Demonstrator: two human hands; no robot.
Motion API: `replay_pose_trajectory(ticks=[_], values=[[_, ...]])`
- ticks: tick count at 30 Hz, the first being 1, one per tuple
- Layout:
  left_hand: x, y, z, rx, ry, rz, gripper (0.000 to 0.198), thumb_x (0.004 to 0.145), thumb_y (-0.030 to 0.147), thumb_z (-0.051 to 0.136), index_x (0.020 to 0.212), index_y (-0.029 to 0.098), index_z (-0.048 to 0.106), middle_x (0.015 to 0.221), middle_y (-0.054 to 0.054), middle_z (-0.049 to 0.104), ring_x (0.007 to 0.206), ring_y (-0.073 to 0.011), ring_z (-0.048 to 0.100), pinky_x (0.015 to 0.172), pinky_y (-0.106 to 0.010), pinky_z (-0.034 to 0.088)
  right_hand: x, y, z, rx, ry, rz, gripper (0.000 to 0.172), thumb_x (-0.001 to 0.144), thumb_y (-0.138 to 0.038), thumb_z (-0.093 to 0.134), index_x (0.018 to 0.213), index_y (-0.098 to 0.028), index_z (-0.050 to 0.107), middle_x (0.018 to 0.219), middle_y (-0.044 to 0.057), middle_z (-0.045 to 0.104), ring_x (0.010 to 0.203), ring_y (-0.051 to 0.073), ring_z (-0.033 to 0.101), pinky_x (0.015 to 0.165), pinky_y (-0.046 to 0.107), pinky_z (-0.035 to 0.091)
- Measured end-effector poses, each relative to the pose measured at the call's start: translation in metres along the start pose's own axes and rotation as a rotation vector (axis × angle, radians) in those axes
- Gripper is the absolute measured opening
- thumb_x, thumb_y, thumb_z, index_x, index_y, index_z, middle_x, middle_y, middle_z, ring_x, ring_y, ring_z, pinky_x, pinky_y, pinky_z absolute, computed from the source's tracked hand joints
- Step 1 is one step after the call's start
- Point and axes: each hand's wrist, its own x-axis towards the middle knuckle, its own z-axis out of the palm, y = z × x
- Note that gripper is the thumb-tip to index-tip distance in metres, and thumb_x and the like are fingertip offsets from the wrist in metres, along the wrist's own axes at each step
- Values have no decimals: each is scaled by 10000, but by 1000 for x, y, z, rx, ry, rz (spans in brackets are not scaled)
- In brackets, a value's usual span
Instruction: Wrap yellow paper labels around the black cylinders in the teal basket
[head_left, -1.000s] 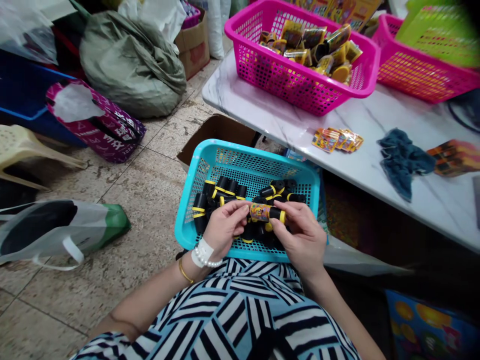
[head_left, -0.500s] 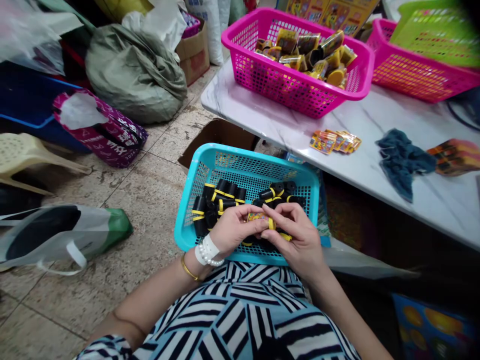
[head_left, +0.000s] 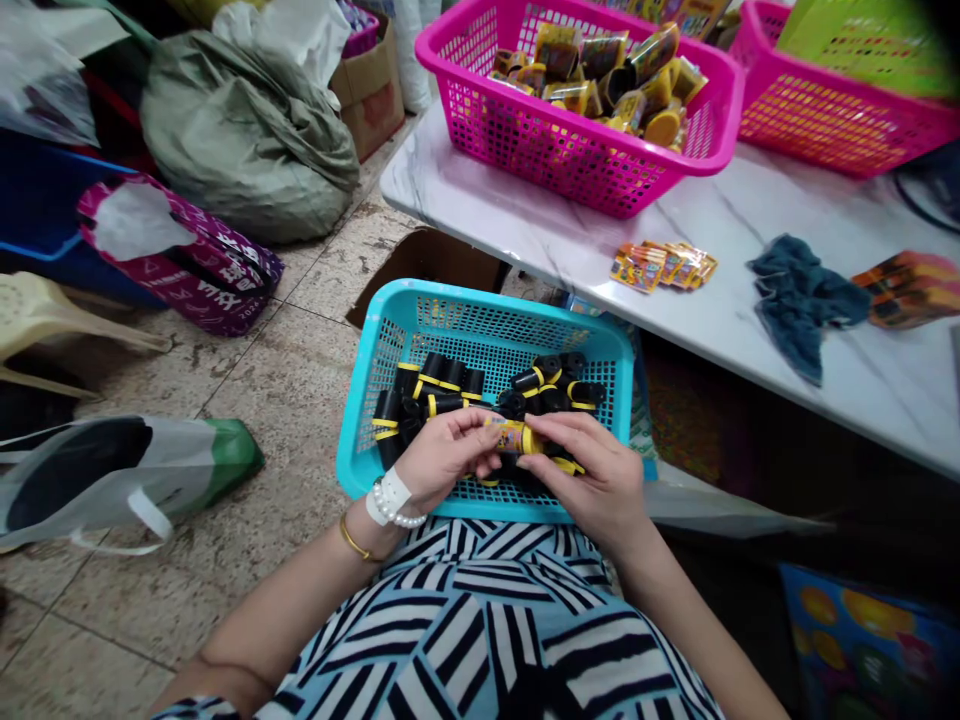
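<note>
Between my two hands is a small canister (head_left: 510, 436) with a yellow cap and a colourful printed label around it. My left hand (head_left: 442, 455) pinches its left end between thumb and fingers. The capped right end sits in the fingers of my right hand (head_left: 589, 465). Both hands are just above a turquoise basket (head_left: 360, 400) on my lap. Inside it lie several black canisters (head_left: 450, 372) with yellow rims, without printed labels; some are hidden under my hands. On the table corner in front rests a fanned stack of printed labels (head_left: 664, 266).
A white marbled table (head_left: 555, 230) is ahead right. On it are a pink basket (head_left: 570, 150) of labelled canisters, a second pink basket (head_left: 840, 110), a dark cloth (head_left: 802, 300) and an orange printed stack (head_left: 907, 285). Bags (head_left: 247, 140) and a plastic stool (head_left: 60, 320) stand left.
My left fingers have shifted left along the canister, so more of its printed label shows. My right hand still holds the capped end. The whole view has shifted slightly.
</note>
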Motion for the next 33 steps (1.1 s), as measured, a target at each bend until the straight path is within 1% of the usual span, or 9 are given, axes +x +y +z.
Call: replay_pose_trajectory(ticks=[4,7,12,14,17,20,24,28,33], values=[[0,0,5,261,42,298,261,789,319,751,1001,167,739,961,-77,728,847,-170,664,815,-294,517,-7,6,13,172,83,246,277,753,-260,806,1027,-258,766,885,42,742,749,170,687,688,321,588],[-1,1,11,386,49,398,212,807,314,727,970,181,757,1055,-98,726,1012,-217,656,928,-322,493,-9,8,21,408,85,475,195,742,-311,806,914,-227,769,788,19,734,679,158,682,653,313,592],[0,-2,7,141,53,211,447,805,470,711,1113,154,637,758,-24,670,585,-106,579,569,-226,463,-11,8,22,354,115,401,286,718,-307,829,982,-232,748,935,47,730,798,179,692,741,347,600],[1,-3,3,124,34,154,447,800,516,701,1026,135,644,667,8,611,496,-67,484,489,-196,390,-11,8,25,305,120,340,292,695,-296,847,964,-236,750,957,52,726,805,181,687,747,350,598],[5,-4,-1,175,24,114,428,770,546,717,834,130,639,612,16,580,453,-46,427,423,-175,314,-10,8,31,440,96,444,244,701,-330,840,889,-215,734,852,34,737,692,158,684,657,317,603],[7,-3,-1,211,40,31,460,792,588,667,670,159,555,446,54,477,344,-33,322,350,-176,191,-6,9,29,594,-18,562,239,732,-365,811,877,-197,723,758,13,725,607,133,666,610,287,601],[5,-2,2,162,30,-29,462,797,622,643,749,166,585,356,82,412,277,-38,270,321,-181,150,-4,12,20,724,-191,522,323,765,-346,784,1066,-243,724,1025,33,676,684,129,689,658,328,637],[0,-2,6,-150,-149,-49,493,755,600,706,920,142,625,449,58,534,299,-35,354,347,-174,235,-11,12,25,778,-47,504,166,766,-315,779,915,-255,734,991,7,574,642,119,671,529,307,630],[-2,-4,8,-254,-187,-81,430,716,511,783,772,127,596,442,53,545,272,-11,313,306,-163,191,-13,5,35,608,82,438,157,792,-330,745,926,-256,710,1012,22,557,659,104,624,557,294,607]])
